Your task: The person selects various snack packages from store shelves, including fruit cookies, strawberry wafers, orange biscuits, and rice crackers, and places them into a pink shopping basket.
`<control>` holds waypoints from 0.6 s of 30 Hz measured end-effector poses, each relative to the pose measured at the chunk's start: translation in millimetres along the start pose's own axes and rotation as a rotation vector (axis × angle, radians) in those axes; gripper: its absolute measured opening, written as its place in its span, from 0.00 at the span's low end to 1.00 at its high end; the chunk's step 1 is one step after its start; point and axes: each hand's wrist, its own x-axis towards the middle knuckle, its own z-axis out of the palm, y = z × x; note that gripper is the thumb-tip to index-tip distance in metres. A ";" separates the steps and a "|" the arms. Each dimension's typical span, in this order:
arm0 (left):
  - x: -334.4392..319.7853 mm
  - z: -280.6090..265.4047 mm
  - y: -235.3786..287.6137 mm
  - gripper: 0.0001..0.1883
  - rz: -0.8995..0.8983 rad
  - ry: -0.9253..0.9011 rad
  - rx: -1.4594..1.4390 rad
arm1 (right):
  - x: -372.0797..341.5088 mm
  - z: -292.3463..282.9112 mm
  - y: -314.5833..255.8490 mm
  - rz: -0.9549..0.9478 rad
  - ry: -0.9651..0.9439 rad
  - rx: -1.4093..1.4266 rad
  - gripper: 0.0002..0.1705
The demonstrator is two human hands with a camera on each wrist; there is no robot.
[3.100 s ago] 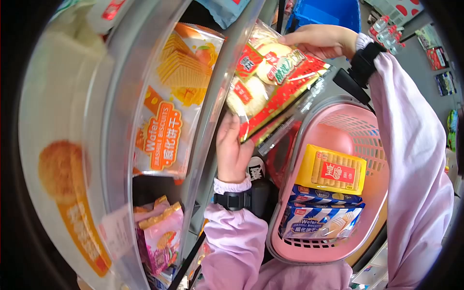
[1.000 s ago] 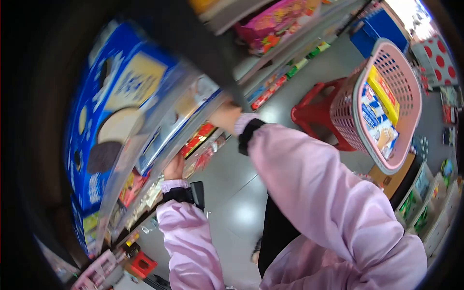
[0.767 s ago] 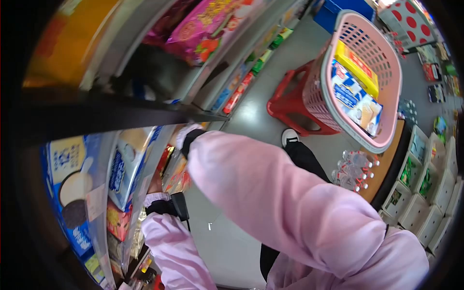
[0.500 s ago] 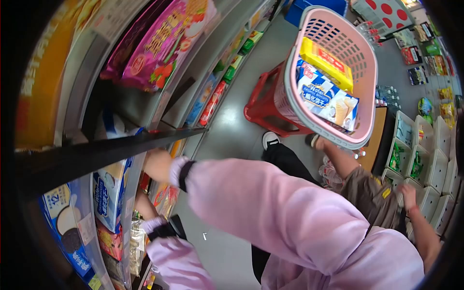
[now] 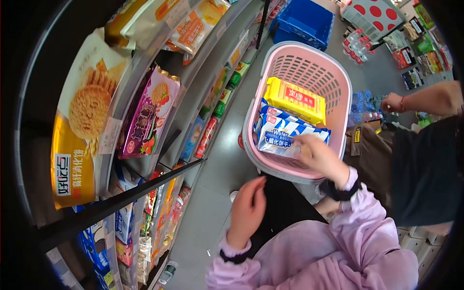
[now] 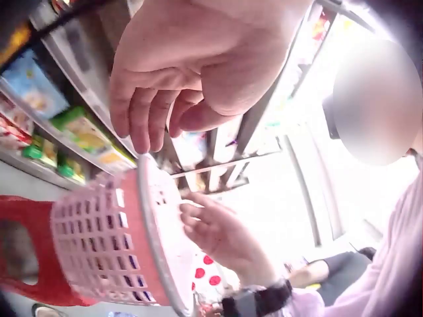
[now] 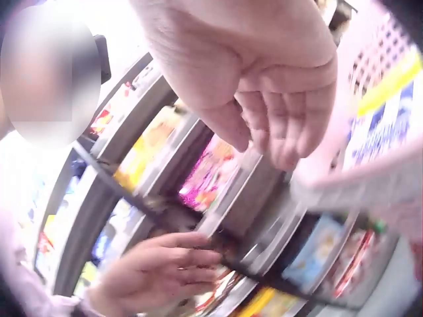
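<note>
In the head view my left hand (image 5: 247, 208) hangs in front of the pink basket (image 5: 333, 77), fingers loosely curled and holding nothing. My right hand (image 5: 323, 157) is at the basket's near rim, its fingers relaxed and overlapping the blue-and-white wafer biscuit pack (image 5: 278, 137). The right wrist view shows this hand (image 7: 264, 86) beside the rim with nothing in its fingers. Behind the wafers in the basket lies a yellow biscuit pack (image 5: 295, 99). From the left wrist, the left palm (image 6: 198, 53) appears above the basket (image 6: 99, 244), which stands on a red stool (image 6: 39, 231).
Shelves along the left hold biscuit packs, among them a purple pack (image 5: 147, 113) and a large yellow-and-white bag (image 5: 87, 116). A dark shelf post (image 5: 125, 195) crosses in front. Behind the basket stands a blue crate (image 5: 304, 21). Another person's arm (image 5: 430, 99) reaches in at right.
Both hands held a red-and-gold snack bag at first, then reached into the lower shelves. Now they have come back to the basket without it. Another person has come into view at right.
</note>
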 end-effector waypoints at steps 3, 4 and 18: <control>68.0 41.4 8.6 0.20 0.291 -0.121 0.424 | 38.0 -14.1 59.3 0.057 -0.175 -0.209 0.28; 86.2 54.8 2.7 0.23 0.369 -0.115 0.624 | 50.4 -10.8 79.4 0.041 -0.234 -0.234 0.31; 149.9 74.6 -51.2 0.35 -0.020 -0.129 0.416 | 75.9 -9.0 117.6 0.025 -0.646 -0.361 0.55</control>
